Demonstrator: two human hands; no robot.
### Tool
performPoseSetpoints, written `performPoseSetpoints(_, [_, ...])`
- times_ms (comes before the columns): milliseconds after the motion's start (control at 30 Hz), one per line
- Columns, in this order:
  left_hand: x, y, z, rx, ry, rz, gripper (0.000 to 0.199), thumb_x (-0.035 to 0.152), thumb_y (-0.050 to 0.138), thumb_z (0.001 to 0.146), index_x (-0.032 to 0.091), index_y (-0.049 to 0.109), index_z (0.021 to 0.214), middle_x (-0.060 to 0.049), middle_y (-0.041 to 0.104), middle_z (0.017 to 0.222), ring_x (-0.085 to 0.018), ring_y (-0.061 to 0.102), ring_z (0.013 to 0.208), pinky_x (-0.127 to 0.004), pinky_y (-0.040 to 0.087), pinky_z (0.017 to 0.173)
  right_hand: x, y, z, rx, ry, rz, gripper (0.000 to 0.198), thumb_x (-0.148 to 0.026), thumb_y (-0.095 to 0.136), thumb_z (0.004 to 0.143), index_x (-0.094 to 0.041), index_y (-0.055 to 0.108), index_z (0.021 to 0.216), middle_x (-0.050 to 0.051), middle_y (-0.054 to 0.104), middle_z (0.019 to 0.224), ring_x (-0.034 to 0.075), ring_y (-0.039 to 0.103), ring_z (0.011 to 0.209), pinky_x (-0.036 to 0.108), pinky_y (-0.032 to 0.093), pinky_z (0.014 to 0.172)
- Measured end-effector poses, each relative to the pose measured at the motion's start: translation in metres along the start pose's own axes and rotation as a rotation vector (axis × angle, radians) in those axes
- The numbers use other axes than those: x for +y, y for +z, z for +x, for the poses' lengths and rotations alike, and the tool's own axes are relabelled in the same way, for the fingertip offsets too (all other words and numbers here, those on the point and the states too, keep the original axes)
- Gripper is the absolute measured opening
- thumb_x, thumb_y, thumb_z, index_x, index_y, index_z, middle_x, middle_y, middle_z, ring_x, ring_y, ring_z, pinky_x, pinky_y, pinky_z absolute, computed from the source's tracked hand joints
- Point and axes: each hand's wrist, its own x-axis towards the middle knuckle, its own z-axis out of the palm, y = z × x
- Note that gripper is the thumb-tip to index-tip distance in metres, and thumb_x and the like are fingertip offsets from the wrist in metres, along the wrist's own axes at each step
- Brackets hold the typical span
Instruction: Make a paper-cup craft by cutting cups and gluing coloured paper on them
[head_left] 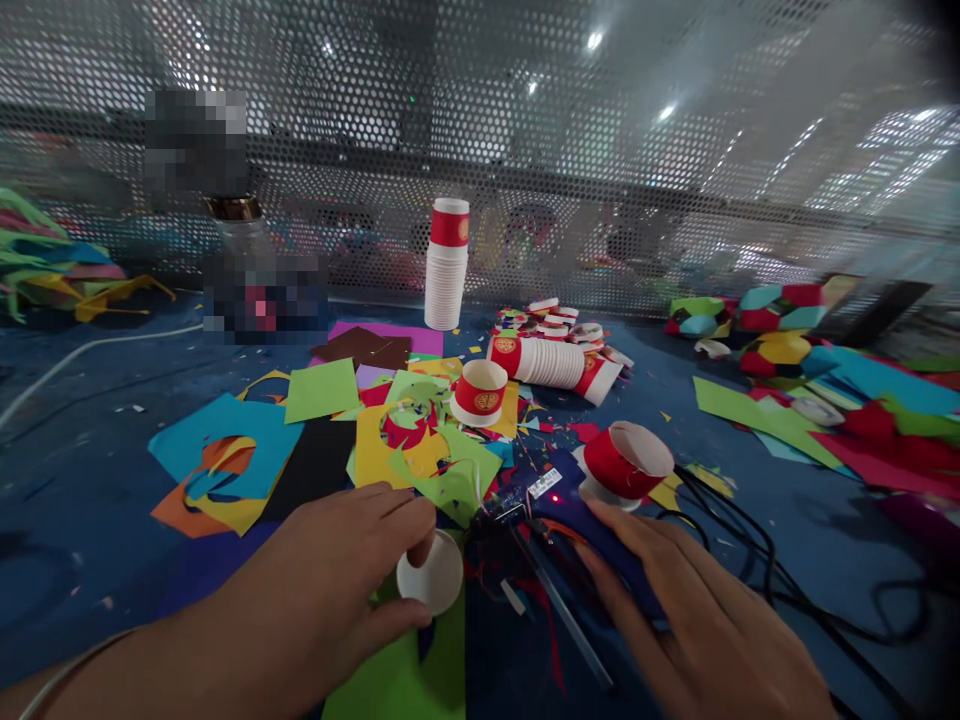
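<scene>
Left hand (pixel 337 560): thumb and fingers curled round the rim of a white disc (pixel 433 580), pinch narrow. Right hand (pixel 697 600): wrapped on the glue gun (pixel 574 495), fingers along either side of its body. Disc sits between the hands, above a lime sheet (pixel 390 675); gun nozzle points at it, close by. Can't tell if they touch, or if the disc is flat or a shallow cup piece.

Handling, my read: disc is light thin card, smooth, bends or dents if squeezed; take it by the edge, off the face. Gun is stiff and heavier at the handle; red light is on, so treat the nozzle as hot and hold by the body only. Clear stick (pixel 562 610) between the hands looks stiff, slippery; pinch mid-length.

Containers: cup (pixel 615 465) just beyond right fingers, tilted, mouth away from the left hand. Another cup (pixel 478 403) ahead, between the hands, upright; can't see its bottom. Farther ahead, a standing stack (pixel 445 285), looks inverted, cups nested. Lying stack (pixel 553 362), ahead of right hand, also nested cups.
</scene>
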Motion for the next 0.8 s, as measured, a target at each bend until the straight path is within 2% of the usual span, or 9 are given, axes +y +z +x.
performPoseSetpoints(167, [-0.001, 0.001, 0.000, 0.014, 0.011, 0.015, 0.015, 0.033, 0.069, 0.084, 0.024, 0.059, 0.091, 0.001, 0.064, 0.096, -0.022, 0.058, 0.089, -0.033, 0.039, 0.075, -0.001, -0.004, -0.008, -0.002, 0.022, 0.019, 0.036, -0.009, 0.049, 0.093, -0.017, 0.066, 0.124, 0.013, 0.071, 0.123, 0.026, 0.069, 0.109, 0.035, 0.059, 0.082])
performPoseSetpoints(400, [-0.001, 0.000, -0.001, 0.011, 0.028, 0.013, 0.017, 0.036, 0.069, 0.085, 0.024, 0.057, 0.090, 0.001, 0.063, 0.095, -0.022, 0.057, 0.089, -0.033, 0.039, 0.075, -0.001, -0.013, -0.012, -0.028, -0.014, -0.034, 0.034, -0.006, 0.042, 0.095, -0.012, 0.070, 0.115, 0.017, 0.073, 0.115, 0.026, 0.072, 0.102, 0.034, 0.061, 0.076])
performPoseSetpoints(600, [0.001, -0.002, 0.001, 0.012, 0.026, 0.020, 0.020, 0.035, 0.072, 0.084, 0.023, 0.056, 0.089, 0.002, 0.064, 0.095, -0.021, 0.058, 0.088, -0.033, 0.039, 0.074, -0.011, -0.011, -0.026, -0.085, 0.111, 0.090, 0.028, -0.014, 0.055, 0.094, -0.020, 0.070, 0.117, 0.013, 0.071, 0.125, 0.027, 0.069, 0.110, 0.038, 0.060, 0.087])
performPoseSetpoints(700, [0.004, -0.004, 0.001, -0.001, 0.021, 0.028, 0.019, 0.034, 0.072, 0.084, 0.023, 0.057, 0.089, 0.001, 0.064, 0.096, -0.021, 0.058, 0.089, -0.034, 0.039, 0.075, -0.017, -0.010, -0.030, -0.016, 0.207, 0.088, 0.023, -0.016, 0.057, 0.094, -0.018, 0.071, 0.112, 0.013, 0.070, 0.126, 0.028, 0.068, 0.111, 0.041, 0.058, 0.089])
performPoseSetpoints(800, [0.007, -0.006, 0.001, -0.008, 0.012, 0.038, 0.018, 0.033, 0.072, 0.084, 0.022, 0.058, 0.088, 0.000, 0.064, 0.095, -0.022, 0.058, 0.089, -0.033, 0.040, 0.075, -0.016, -0.013, -0.032, -0.036, 0.143, 0.054, 0.023, -0.018, 0.059, 0.093, -0.017, 0.070, 0.114, 0.013, 0.070, 0.126, 0.027, 0.069, 0.110, 0.037, 0.059, 0.086])
